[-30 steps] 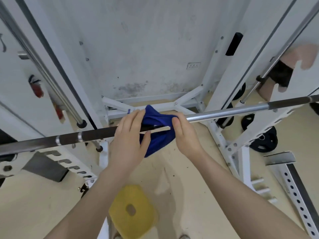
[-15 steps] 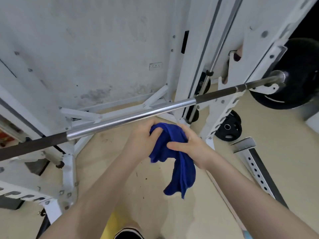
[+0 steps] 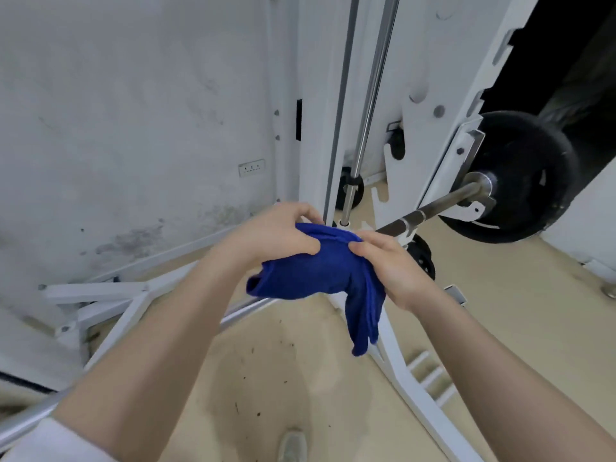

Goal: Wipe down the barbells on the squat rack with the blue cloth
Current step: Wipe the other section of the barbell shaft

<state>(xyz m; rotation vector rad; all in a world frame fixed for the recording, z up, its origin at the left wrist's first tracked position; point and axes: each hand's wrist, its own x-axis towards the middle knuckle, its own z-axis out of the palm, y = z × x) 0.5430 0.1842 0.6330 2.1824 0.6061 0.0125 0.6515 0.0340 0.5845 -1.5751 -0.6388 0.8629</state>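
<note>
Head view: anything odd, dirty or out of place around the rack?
Nothing broken. The grey wall has dark mould-like stains low down, and dark specks litter the beige floor. A black round weight plate sits on the floor by the white metal rack upright. Both hands hold the blue cloth bunched over the steel barbell.

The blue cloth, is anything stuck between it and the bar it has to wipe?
Nothing visible. Both the left hand and right hand hold the blue cloth bunched right over the barbell, whose shaft runs on bare toward the black weight plate.
</note>
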